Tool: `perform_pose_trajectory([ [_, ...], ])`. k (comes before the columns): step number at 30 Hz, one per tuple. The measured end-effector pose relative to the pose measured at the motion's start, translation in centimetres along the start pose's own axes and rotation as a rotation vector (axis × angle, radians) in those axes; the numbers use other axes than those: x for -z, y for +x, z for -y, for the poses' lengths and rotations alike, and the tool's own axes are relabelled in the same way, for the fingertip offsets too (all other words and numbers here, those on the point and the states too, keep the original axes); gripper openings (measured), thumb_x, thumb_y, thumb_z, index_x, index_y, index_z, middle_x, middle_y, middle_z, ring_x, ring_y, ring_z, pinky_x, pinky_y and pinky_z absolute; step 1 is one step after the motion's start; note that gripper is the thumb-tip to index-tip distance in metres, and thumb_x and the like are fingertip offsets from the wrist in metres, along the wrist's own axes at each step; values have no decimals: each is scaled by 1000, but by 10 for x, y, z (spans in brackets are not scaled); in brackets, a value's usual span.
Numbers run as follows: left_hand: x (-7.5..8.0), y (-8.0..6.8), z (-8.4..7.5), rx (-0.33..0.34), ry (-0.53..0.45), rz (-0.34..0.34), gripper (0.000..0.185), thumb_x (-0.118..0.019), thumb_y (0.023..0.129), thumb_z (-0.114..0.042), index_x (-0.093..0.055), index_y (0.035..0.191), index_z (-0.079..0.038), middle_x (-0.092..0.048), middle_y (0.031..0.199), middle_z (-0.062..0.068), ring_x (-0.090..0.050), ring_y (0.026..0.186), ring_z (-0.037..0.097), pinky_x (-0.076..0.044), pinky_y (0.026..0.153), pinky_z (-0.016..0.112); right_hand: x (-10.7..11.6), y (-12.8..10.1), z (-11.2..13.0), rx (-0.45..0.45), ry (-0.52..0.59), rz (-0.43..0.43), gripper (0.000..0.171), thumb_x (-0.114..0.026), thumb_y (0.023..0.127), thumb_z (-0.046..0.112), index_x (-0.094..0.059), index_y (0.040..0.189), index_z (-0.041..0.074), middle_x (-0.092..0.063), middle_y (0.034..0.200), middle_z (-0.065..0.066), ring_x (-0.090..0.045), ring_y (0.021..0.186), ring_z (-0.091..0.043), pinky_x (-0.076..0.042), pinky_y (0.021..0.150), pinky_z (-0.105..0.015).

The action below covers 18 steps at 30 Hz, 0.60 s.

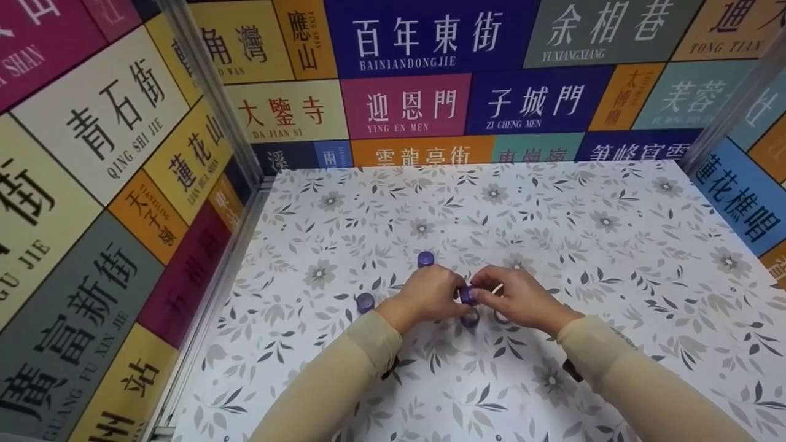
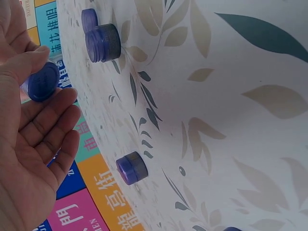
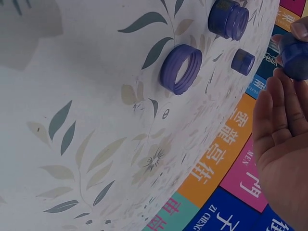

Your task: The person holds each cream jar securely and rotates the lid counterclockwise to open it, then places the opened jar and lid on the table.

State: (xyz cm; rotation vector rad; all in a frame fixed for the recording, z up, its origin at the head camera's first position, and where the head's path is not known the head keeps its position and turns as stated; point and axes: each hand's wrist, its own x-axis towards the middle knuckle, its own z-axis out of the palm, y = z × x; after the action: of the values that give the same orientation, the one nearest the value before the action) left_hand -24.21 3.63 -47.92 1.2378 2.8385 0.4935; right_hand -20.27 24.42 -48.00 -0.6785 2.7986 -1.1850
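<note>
- While the head view shows both hands meeting over the middle of the floral bench [image 1: 614, 245], the left hand [image 1: 430, 294] pinches a small purple cap [image 1: 466, 296] between thumb and fingertips.
- Left of those fingers a loose cap [image 1: 365, 302] lies on the bench, and another [image 1: 425, 259] sits just beyond them.
- From the left wrist view, the held cap's [image 2: 43, 81] ribbed round face shows under the thumb, the other fingers [image 2: 45, 120] lying nearly straight below it; two caps [image 2: 102, 42] rest beyond, one [image 2: 132, 168] nearer.
- Under the pinched cap the head view shows one more purple piece [image 1: 470, 318], touching the bench.
- To the right, the right hand [image 1: 522, 299] pinches the same cap; its wrist view shows fingertips [image 3: 299, 29] on it and the palm relaxed.
- Only the right wrist view reveals an open purple ring [image 3: 181, 69] lying beside that hand.
</note>
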Motion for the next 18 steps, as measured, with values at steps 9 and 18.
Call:
perform_pose_trajectory([
  [9, 3, 1, -3, 0, -5, -14, 29, -79, 78, -46, -73, 82, -17, -55, 64, -12, -52, 60, 9, -42, 57, 28, 0, 0, 0, -48, -85, -13, 18, -61, 99, 39, -70, 99, 23, -66, 81, 12, -58, 66, -10, -48, 63, -33],
  [18, 2, 1, -1, -5, -10, -5, 31, -80, 78, -45, -74, 83, -15, -54, 64, -11, -52, 61, 11, -42, 58, 29, -1, 2, -1, 7, -15, 3, 16, -73, 91, 30, -69, 103, 20, -69, 88, 12, -65, 81, -8, -53, 71, -32],
])
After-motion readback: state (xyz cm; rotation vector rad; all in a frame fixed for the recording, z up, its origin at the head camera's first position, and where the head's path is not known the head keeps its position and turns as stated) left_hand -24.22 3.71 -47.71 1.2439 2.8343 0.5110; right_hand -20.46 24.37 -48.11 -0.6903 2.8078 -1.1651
